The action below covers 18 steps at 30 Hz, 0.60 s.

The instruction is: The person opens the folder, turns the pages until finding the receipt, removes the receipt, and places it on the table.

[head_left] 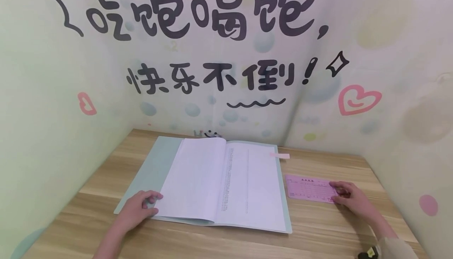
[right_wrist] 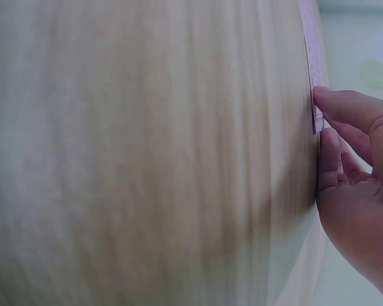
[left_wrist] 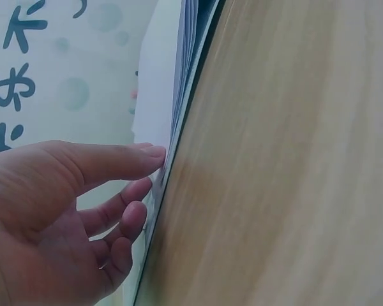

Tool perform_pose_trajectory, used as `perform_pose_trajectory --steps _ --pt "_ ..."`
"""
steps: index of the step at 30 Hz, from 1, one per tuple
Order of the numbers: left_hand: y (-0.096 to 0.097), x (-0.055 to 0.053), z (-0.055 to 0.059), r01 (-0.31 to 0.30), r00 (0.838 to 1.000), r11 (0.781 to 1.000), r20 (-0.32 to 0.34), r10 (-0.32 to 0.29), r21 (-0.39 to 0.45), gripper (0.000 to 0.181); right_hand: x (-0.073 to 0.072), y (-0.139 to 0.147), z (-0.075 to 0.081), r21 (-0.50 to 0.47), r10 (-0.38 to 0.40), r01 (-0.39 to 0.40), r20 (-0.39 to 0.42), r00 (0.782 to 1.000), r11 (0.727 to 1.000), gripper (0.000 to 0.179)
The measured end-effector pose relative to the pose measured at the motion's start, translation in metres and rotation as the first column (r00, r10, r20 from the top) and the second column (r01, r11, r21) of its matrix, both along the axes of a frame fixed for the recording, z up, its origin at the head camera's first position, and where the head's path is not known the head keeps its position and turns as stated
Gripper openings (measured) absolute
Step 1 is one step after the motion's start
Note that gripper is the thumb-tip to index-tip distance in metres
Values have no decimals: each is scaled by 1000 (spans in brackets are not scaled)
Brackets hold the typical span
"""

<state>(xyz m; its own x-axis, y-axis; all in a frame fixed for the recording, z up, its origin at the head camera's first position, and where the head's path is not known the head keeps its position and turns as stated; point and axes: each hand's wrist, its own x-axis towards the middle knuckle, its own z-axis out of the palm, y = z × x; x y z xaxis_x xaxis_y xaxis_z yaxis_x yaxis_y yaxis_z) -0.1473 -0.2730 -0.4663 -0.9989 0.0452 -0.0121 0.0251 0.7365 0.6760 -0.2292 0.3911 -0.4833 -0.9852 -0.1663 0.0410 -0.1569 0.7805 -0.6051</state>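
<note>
A pale blue-green folder [head_left: 166, 149] lies spread on the table. A blank white page [head_left: 196, 176] is turned to its left side, and a printed sheet [head_left: 260, 188] shows on the right. My left hand [head_left: 138, 208] rests at the page's lower left corner, fingers loosely bent. In the left wrist view its thumb [left_wrist: 150, 159] lies against the edge of the stacked pages [left_wrist: 182, 70]. To the right of the folder is a pink printed slip [head_left: 309, 190]. My right hand [head_left: 350, 200] pinches its right end, with the thumb [right_wrist: 329, 99] on the slip's surface.
A small pink tab [head_left: 281, 156] sticks out from the folder's upper right edge. The wood-grain table [head_left: 329, 227] meets printed walls [head_left: 219, 117] at the back and both sides. A dark object [head_left: 368, 253] sits by the right sleeve.
</note>
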Motion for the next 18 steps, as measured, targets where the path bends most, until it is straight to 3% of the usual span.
perform_pose_trajectory --steps 10,18 --pt "2 -3 6 0 1000 1000 19 0 -14 34 0 0 3 17 -20 19 36 999 1000 49" --pt "3 -6 9 9 999 1000 52 -10 29 35 -2 1 3 10 -29 29 46 999 1000 51"
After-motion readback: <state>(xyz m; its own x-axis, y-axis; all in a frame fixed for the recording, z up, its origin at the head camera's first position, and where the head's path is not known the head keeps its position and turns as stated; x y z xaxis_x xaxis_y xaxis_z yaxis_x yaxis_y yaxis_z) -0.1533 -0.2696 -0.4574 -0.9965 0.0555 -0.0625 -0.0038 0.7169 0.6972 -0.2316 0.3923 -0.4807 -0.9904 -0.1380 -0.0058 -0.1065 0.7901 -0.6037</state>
